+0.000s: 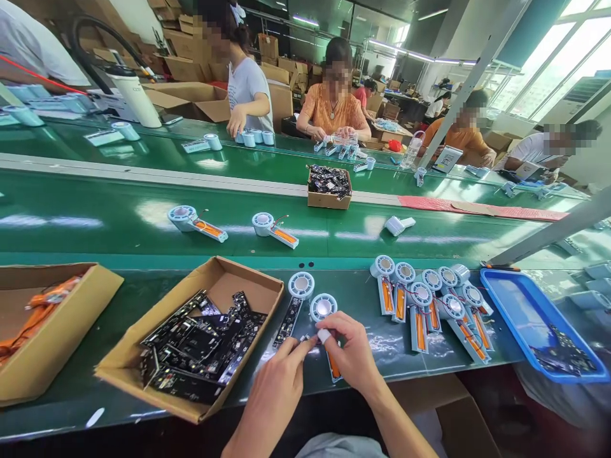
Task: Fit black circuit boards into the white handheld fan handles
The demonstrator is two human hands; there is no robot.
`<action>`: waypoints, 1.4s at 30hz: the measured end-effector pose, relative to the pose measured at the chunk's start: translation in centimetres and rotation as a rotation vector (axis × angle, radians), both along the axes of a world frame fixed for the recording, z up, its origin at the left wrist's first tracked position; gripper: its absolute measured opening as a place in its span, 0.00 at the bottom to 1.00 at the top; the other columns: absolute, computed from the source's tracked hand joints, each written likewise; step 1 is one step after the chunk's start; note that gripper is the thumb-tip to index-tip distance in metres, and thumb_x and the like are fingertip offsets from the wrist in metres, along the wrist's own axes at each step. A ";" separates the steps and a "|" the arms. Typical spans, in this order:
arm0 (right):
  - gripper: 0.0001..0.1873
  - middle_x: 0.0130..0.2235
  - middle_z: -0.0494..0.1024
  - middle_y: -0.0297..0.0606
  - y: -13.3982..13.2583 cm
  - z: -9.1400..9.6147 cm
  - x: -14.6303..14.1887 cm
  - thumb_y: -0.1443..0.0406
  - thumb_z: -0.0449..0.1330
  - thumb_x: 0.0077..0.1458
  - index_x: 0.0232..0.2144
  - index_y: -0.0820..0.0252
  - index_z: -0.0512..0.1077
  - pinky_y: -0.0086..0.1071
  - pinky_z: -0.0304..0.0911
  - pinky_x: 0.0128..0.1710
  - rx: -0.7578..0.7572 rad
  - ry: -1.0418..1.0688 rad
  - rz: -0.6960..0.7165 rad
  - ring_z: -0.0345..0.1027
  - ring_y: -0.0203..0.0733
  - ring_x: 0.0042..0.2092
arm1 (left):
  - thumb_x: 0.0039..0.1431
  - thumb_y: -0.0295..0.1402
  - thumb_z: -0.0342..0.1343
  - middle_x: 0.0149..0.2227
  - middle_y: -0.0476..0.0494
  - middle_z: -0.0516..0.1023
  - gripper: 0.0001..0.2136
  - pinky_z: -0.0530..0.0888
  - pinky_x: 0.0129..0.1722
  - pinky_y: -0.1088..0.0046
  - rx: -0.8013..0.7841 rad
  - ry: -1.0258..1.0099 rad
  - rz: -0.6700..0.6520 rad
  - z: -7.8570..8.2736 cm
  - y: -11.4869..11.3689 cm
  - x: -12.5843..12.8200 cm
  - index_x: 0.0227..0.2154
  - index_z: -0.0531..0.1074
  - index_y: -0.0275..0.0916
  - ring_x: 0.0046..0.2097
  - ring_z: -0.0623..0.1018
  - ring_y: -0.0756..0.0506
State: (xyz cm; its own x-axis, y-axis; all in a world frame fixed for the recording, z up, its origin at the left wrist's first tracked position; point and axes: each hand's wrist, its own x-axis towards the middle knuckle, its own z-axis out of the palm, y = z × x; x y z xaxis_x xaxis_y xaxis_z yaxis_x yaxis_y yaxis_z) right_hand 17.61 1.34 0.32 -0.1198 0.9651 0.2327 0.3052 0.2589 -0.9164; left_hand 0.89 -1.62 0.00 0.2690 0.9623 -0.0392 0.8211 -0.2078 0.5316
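My left hand [279, 381] and my right hand [351, 350] meet at the table's near edge, fingertips pinched close together. What they pinch is mostly hidden; a small dark bit shows by the left fingers. A white cover wraps a digit of my right hand. Just beyond and below my fingers lies a light-blue handheld fan [323, 306], its round head facing up and an orange battery [334, 367] in its handle. Left of it rests another fan [301, 285] with a black circuit board [288, 323] along its handle.
A cardboard box of circuit boards [260, 286] stands at left, beside a box with orange batteries [95, 318]. Several open fans [421, 296] lie at right, near a blue tray [506, 305]. Fans [184, 217] also lie on the green belt [119, 222]. Co-workers [333, 108] sit across.
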 end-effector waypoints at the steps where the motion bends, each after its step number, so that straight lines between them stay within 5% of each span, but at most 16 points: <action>1: 0.11 0.34 0.80 0.38 0.1 0.2 0.1 0.69 0.57 0.57 0.37 0.58 0.80 0.29 0.66 0.32 0.002 -0.030 0.028 0.69 0.37 0.31 | 0.63 0.19 0.42 0.41 0.45 0.81 0.26 0.75 0.31 0.75 -0.011 0.016 -0.005 0.1 0.1 -0.1 0.54 0.76 0.50 0.36 0.84 0.45; 8: 0.15 0.37 0.82 0.38 0.1 1.3 0.8 0.75 0.55 0.57 0.37 0.56 0.80 0.31 0.69 0.41 -0.027 -0.165 0.133 0.76 0.41 0.39 | 0.63 0.19 0.42 0.41 0.45 0.82 0.25 0.73 0.31 0.77 -0.022 0.001 0.003 0.8 0.8 -0.2 0.52 0.77 0.50 0.38 0.85 0.45; 17: 0.12 0.36 0.79 0.36 -0.1 1.1 0.3 0.76 0.57 0.58 0.36 0.57 0.75 0.29 0.64 0.36 0.040 -0.437 0.116 0.72 0.39 0.36 | 0.63 0.23 0.43 0.42 0.40 0.86 0.20 0.78 0.35 0.67 -0.063 -0.151 0.152 0.1 0.5 0.6 0.55 0.67 0.40 0.43 0.86 0.39; 23: 0.10 0.38 0.77 0.36 -0.1 1.8 0.0 0.76 0.59 0.59 0.37 0.56 0.73 0.29 0.60 0.34 0.066 -0.707 0.066 0.70 0.40 0.37 | 0.64 0.27 0.44 0.41 0.44 0.87 0.13 0.80 0.33 0.68 0.182 -0.233 0.154 -0.6 0.0 1.0 0.46 0.70 0.43 0.40 0.86 0.41; 33: 0.10 0.34 0.76 0.38 -0.2 2.6 -0.7 0.76 0.59 0.60 0.30 0.58 0.70 0.30 0.57 0.29 0.162 -0.890 0.064 0.67 0.42 0.34 | 0.69 0.27 0.45 0.47 0.35 0.85 0.15 0.82 0.43 0.65 0.595 -0.144 0.100 -1.2 -1.0 1.9 0.48 0.77 0.35 0.45 0.85 0.40; 42: 0.11 0.36 0.76 0.34 1.8 2.3 1.6 0.77 0.60 0.58 0.38 0.58 0.73 0.27 0.64 0.36 0.075 -0.503 0.280 0.70 0.37 0.35 | 0.65 0.26 0.49 0.42 0.43 0.86 0.15 0.81 0.46 0.75 0.244 -0.456 0.019 0.3 0.7 -0.4 0.43 0.81 0.41 0.43 0.86 0.45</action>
State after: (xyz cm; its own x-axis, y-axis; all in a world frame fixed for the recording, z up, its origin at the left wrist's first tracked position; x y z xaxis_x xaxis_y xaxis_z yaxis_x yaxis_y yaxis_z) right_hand 19.16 3.14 2.62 -0.4817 0.8637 0.1480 0.6089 0.4514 -0.6524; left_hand 0.48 -0.96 0.34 0.1885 0.9340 0.3036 0.5224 -0.3572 0.7743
